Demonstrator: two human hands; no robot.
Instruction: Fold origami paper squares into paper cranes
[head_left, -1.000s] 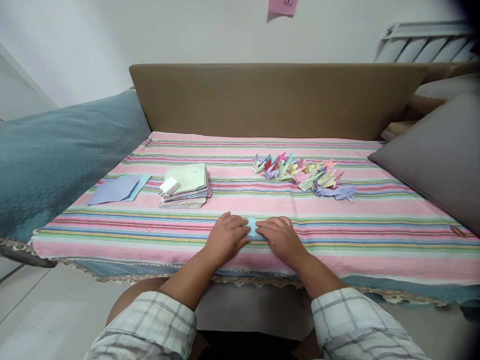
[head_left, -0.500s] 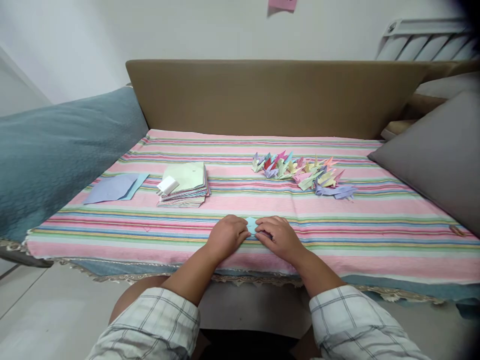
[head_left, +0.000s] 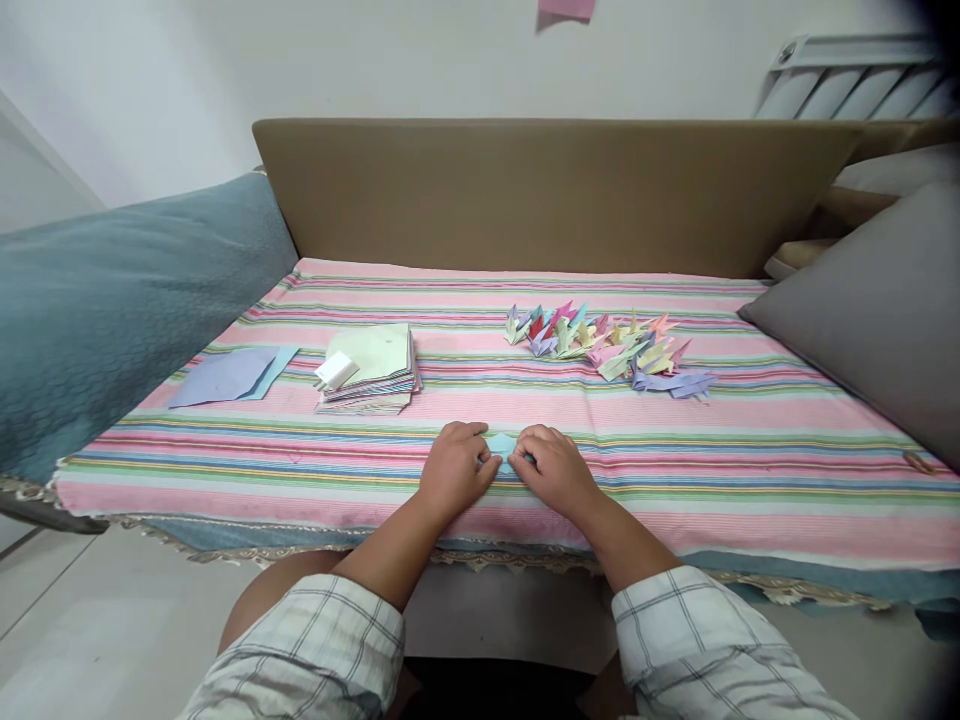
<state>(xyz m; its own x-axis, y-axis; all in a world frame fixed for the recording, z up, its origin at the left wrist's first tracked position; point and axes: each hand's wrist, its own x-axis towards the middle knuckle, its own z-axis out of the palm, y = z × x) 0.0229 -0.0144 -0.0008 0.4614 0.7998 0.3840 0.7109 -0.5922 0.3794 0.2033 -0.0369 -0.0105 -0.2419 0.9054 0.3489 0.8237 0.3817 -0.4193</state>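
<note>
A small piece of light blue folded paper (head_left: 501,446) lies on the striped cloth, between my two hands. My left hand (head_left: 457,464) grips its left side, with thumb and bent fingers at the edge. On the other side my right hand (head_left: 552,464) pinches the right edge, its fingers curled. Parts of the paper are hidden under the fingers. Beyond my right hand, several folded paper cranes (head_left: 600,345) in many colours sit in a cluster.
A stack of square paper (head_left: 375,352) stands left of centre with a small white block (head_left: 337,370) on it. Purple and blue sheets (head_left: 225,377) lie farther left. A grey cushion (head_left: 877,310) is at the right, a brown backrest (head_left: 555,195) behind.
The fingers of my right hand have curled in more, and my left fingers have shifted slightly on the light blue paper. The other things stay where they were.
</note>
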